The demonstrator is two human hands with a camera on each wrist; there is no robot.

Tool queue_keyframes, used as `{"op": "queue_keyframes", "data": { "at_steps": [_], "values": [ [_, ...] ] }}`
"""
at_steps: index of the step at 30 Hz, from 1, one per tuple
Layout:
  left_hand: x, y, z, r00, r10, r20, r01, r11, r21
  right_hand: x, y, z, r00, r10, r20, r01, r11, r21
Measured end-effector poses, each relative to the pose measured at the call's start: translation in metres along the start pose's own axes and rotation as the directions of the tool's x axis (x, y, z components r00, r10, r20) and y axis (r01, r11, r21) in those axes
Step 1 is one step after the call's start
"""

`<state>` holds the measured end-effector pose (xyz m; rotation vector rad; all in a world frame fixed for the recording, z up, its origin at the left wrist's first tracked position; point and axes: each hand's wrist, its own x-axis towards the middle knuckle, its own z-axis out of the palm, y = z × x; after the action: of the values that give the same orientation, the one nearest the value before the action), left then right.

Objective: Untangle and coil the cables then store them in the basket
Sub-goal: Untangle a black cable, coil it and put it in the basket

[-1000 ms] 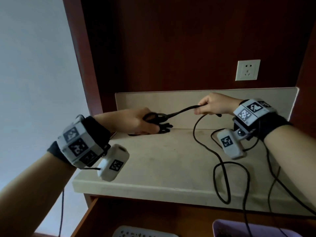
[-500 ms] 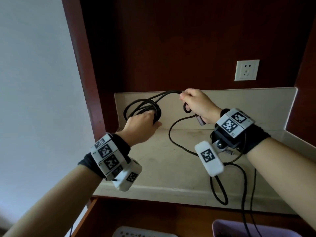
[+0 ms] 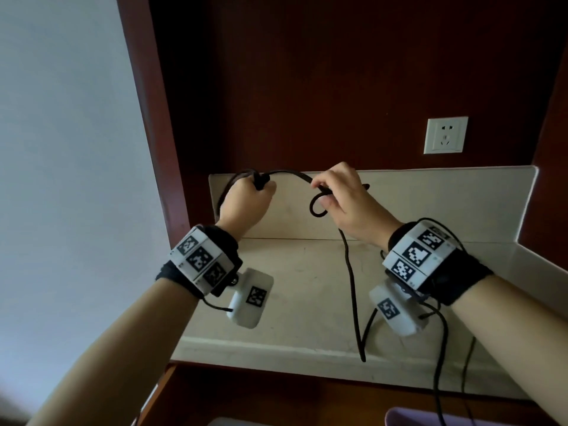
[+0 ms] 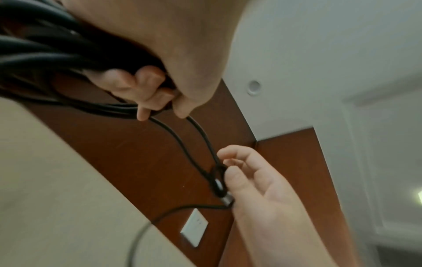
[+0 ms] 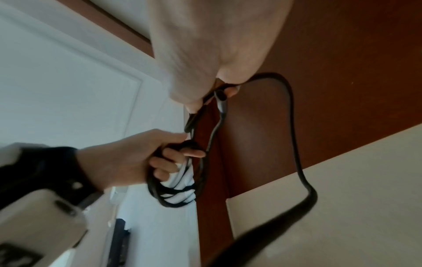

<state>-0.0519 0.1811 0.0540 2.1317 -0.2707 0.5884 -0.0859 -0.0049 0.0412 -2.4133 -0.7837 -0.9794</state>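
A black cable (image 3: pixel 287 174) runs between my two hands above the beige counter (image 3: pixel 292 302). My left hand (image 3: pixel 246 201) grips a bundle of coiled loops (image 4: pixel 41 54) of that cable (image 5: pixel 173 189) in its fist, near the back left corner. My right hand (image 3: pixel 341 195) pinches the cable near its metal plug end (image 4: pixel 224 196), where a small loop (image 3: pixel 316 207) curls under the fingers. From there the loose cable (image 3: pixel 353 290) hangs down across the counter and over its front edge. A purple basket (image 3: pixel 408 418) shows at the bottom edge.
A white wall socket (image 3: pixel 445 135) sits on the dark wood back panel. A beige backsplash (image 3: pixel 430 198) stands behind the hands. A wood upright (image 3: pixel 147 118) borders the counter on the left. Thin wrist-camera wires (image 3: pixel 442 364) hang at the right.
Both hands have risen toward the backsplash. The left hand turned knuckles up with the coil, and the right hand shifted right, drawing a short span of cable between them.
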Motion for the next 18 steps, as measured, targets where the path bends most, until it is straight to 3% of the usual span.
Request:
{"op": "queue_keyframes", "data": {
  "at_steps": [1, 3, 5, 8, 10, 12, 15, 18],
  "values": [
    [0.001, 0.003, 0.004, 0.998, -0.057, 0.011, 0.058, 0.982, -0.180, 0.001, -0.004, 0.002, 0.999, -0.030, -0.027, 0.030, 0.999, 0.017],
    [0.001, 0.011, 0.012, 0.982, -0.179, 0.056, 0.187, 0.910, -0.370, 0.003, -0.012, 0.007, 0.996, -0.054, -0.066, 0.058, 0.995, 0.075],
    [0.001, 0.016, 0.018, 0.945, -0.260, 0.200, 0.324, 0.833, -0.448, 0.003, -0.018, 0.012, 0.992, -0.071, -0.104, 0.083, 0.990, 0.115],
    [0.006, 0.022, 0.021, 0.855, -0.235, 0.462, 0.489, 0.659, -0.571, -0.002, -0.019, 0.013, 0.985, -0.114, -0.131, 0.131, 0.984, 0.124],
    [0.008, 0.029, 0.020, 0.820, -0.197, 0.538, 0.536, 0.593, -0.600, -0.006, -0.016, 0.013, 0.985, -0.129, -0.111, 0.142, 0.983, 0.117],
    [0.007, 0.039, 0.020, 0.801, -0.165, 0.575, 0.548, 0.587, -0.596, -0.008, -0.013, 0.012, 0.986, -0.133, -0.098, 0.141, 0.986, 0.086],
    [0.004, 0.045, 0.018, 0.804, -0.169, 0.570, 0.550, 0.573, -0.607, -0.007, -0.009, 0.009, 0.980, -0.172, -0.102, 0.172, 0.985, -0.002],
    [-0.001, 0.048, 0.015, 0.787, -0.138, 0.602, 0.582, 0.491, -0.649, -0.005, -0.005, 0.008, 0.971, -0.217, -0.100, 0.213, 0.976, -0.056]
  ]
}}
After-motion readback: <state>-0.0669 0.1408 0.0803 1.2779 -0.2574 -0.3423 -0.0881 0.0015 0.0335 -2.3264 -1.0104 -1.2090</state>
